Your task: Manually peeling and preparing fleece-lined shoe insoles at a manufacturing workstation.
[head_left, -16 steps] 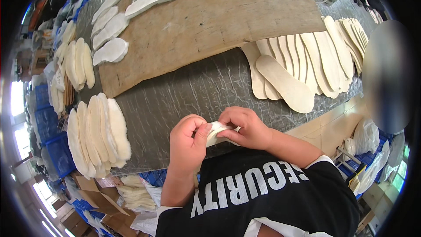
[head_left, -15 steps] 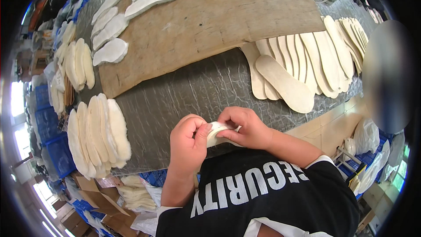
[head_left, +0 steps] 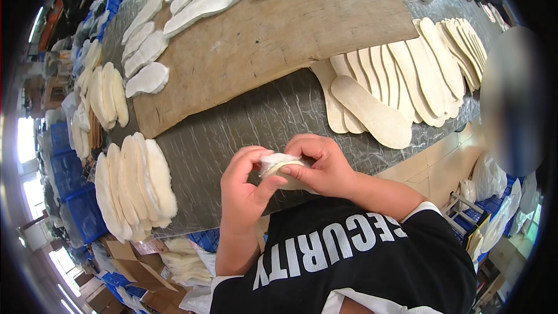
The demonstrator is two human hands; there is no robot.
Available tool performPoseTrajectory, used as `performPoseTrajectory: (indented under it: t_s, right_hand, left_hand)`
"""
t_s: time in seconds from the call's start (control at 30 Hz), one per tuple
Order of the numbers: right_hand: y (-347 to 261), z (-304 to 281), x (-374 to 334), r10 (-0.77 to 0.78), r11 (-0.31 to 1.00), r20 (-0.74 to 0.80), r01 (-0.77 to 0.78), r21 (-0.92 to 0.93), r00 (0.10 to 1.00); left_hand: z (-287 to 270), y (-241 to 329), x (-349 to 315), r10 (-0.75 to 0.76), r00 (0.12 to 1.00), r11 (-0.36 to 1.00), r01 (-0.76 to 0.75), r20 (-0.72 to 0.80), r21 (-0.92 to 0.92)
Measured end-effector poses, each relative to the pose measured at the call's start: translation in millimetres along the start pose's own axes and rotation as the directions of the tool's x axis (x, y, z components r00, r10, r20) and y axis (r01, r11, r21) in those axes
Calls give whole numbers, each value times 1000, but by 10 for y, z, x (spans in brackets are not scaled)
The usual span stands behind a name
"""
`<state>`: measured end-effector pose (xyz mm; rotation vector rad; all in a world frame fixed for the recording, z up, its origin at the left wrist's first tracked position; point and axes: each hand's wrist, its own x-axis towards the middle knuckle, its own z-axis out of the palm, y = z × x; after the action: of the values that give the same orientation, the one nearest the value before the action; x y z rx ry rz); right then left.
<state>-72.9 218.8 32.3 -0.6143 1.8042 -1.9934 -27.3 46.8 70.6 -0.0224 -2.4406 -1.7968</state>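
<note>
At the near edge of the grey table, seen from the head camera, both hands meet on one fleecy insole — the left hand pinching its edge, the right hand cupped closed around it, likely to steady the lining. Fleecy stacks wait to the left, bare insoles fanned to the right — sorted by stage, it seems.

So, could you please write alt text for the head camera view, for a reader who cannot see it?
Seen from above, a person's left hand and right hand together hold a small fleecy insole over a grey worktable. A fanned stack of fleecy insoles lies to the left, flat beige insoles to the right, and a brown board behind.
</note>
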Motion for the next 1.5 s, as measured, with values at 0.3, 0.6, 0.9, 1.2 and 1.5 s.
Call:
performPoseTrajectory:
  t_s: [0.3,0.6,0.9,1.2,1.5]
  right_hand:
    - [-121,-188,81,306,839,242,-381,389,921]
    - [-215,-195,39,298,892,239,-359,274,924]
    - [-203,-150,32,358,720,210,-412,558,910]
    - [-368,-37,-68,241,729,-44,-151,667,970]
    - [-397,-76,-125,208,653,-57,-95,751,977]
  left_hand:
    - [-83,-120,-45,-180,960,946,229,214,-232]
    - [-24,-81,-41,-177,954,834,275,240,-479]
    - [105,61,73,281,957,956,-274,-68,104]
    - [174,376,37,39,998,965,-48,-40,-259]
    - [260,602,46,83,995,996,-85,-48,-42]
